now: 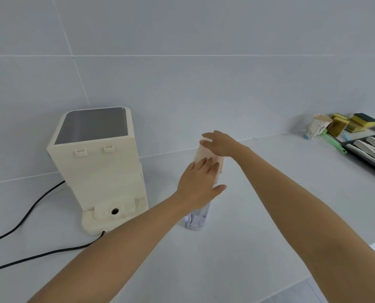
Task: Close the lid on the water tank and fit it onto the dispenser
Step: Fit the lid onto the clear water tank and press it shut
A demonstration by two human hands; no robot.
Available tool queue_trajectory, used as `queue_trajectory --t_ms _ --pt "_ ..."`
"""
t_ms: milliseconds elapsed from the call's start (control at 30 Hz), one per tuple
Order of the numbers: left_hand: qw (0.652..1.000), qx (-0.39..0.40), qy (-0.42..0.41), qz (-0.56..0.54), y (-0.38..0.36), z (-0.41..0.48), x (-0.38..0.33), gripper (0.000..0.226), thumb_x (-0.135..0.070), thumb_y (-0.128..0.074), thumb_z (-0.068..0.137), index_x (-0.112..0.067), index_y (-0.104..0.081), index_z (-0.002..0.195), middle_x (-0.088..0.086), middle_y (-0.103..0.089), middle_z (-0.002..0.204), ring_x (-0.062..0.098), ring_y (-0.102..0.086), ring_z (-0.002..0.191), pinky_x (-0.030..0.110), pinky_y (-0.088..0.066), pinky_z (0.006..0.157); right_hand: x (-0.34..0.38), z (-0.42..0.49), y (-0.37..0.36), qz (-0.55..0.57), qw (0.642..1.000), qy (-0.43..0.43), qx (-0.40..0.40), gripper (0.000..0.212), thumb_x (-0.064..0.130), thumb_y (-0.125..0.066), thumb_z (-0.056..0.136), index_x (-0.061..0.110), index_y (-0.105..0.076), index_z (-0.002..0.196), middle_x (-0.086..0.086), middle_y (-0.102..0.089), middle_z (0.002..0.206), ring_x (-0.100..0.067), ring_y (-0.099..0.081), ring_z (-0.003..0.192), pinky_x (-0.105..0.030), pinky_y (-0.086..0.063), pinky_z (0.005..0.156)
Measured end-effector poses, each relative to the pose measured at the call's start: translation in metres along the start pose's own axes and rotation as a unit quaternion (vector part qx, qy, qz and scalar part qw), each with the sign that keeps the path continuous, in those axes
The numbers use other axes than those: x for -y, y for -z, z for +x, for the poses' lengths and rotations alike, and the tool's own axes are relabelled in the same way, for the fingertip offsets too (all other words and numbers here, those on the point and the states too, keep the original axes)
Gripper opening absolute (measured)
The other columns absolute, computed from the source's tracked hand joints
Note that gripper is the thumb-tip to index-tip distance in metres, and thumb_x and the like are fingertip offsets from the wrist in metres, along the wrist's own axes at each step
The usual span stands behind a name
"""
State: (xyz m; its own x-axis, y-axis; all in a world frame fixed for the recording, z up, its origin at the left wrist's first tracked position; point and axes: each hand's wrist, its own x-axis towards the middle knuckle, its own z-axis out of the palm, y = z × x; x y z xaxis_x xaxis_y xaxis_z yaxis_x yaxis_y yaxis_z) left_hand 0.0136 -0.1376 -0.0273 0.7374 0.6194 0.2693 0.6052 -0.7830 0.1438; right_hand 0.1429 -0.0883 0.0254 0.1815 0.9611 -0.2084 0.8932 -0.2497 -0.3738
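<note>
A cream water dispenser (99, 165) with a grey top stands on the white counter, its rear base showing a round socket (114, 211). To its right stands the clear water tank (196, 219); its cream lid (200, 153) is raised upright above it. My left hand (198, 182) lies flat against the tank's near side, fingers spread, thumb out to the right. My right hand (220, 142) rests on the lid's top edge with fingers extended. Most of the tank's body is hidden behind my left hand.
A black power cord (29, 212) trails left from the dispenser across the counter. At the far right are a paper cup (316, 127), yellow sponges (355, 123), a green-handled brush (333, 141) and a dark rack (370, 152) by a sink. A tiled wall stands behind.
</note>
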Motion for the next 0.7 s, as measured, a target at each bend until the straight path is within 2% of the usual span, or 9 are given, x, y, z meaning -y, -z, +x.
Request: queue_trajectory --t_ms 67,167,267,400,533,700 --pt "1.000 0.008 0.004 0.028 -0.004 0.001 -0.001 0.056 -0.040 -0.041 0.087 -0.004 -0.031 0.130 0.013 -0.035 0.144 0.024 -0.030 0.129 0.038 -0.025 0.104 0.001 0.006 -0.002 -0.036 0.999 -0.009 0.021 0.053 0.047 -0.032 0.092 0.027 -0.029 0.141 -0.009 -0.016 0.156 -0.030 -0.018 0.141 -0.050 -0.017 0.115" --pt "0.999 0.003 0.008 0.049 -0.005 0.003 -0.002 0.052 -0.033 -0.038 0.089 -0.004 -0.029 0.130 0.012 -0.038 0.141 0.024 -0.032 0.127 0.036 -0.025 0.102 0.001 0.011 -0.006 -0.067 0.997 -0.009 0.022 0.051 0.047 -0.033 0.091 0.029 -0.032 0.139 -0.006 -0.027 0.152 -0.030 -0.027 0.137 -0.050 -0.021 0.113" --pt "0.999 -0.005 0.007 0.035 -0.003 0.002 -0.001 0.051 -0.029 -0.039 0.088 -0.003 -0.030 0.131 0.012 -0.041 0.139 0.023 -0.035 0.126 0.036 -0.026 0.102 0.000 0.012 -0.009 -0.065 0.998 -0.008 0.000 0.047 0.046 -0.032 0.091 0.030 -0.037 0.134 -0.004 -0.039 0.144 -0.029 -0.037 0.129 -0.048 -0.028 0.107" --pt "1.000 -0.019 0.003 -0.003 -0.001 -0.001 0.007 0.048 -0.023 -0.042 0.086 -0.001 -0.036 0.129 0.014 -0.046 0.137 0.024 -0.039 0.126 0.036 -0.028 0.104 -0.003 0.011 -0.011 -0.074 0.997 -0.005 -0.021 0.044 0.045 -0.027 0.091 0.033 -0.037 0.133 -0.003 -0.040 0.142 -0.030 -0.035 0.128 -0.046 -0.028 0.102" --pt "1.000 -0.002 0.002 -0.025 0.003 -0.005 0.027 0.049 -0.020 -0.041 0.087 -0.007 -0.032 0.134 0.009 -0.037 0.145 0.019 -0.030 0.135 0.031 -0.016 0.111 -0.009 0.008 -0.013 -0.089 0.995 -0.009 -0.043 0.041 0.040 -0.024 0.093 0.033 -0.040 0.131 -0.006 -0.041 0.139 -0.031 -0.033 0.126 -0.043 -0.031 0.099" --pt "0.998 0.051 -0.021 -0.020 0.009 -0.010 0.054 0.051 -0.022 -0.039 0.091 -0.013 -0.022 0.138 0.004 -0.022 0.152 0.014 -0.016 0.140 0.023 0.001 0.109 -0.013 0.001 -0.015 -0.093 0.994 -0.008 -0.064 0.040 0.034 -0.026 0.092 0.022 -0.046 0.125 -0.011 -0.045 0.129 -0.031 -0.039 0.121 -0.042 -0.034 0.095"
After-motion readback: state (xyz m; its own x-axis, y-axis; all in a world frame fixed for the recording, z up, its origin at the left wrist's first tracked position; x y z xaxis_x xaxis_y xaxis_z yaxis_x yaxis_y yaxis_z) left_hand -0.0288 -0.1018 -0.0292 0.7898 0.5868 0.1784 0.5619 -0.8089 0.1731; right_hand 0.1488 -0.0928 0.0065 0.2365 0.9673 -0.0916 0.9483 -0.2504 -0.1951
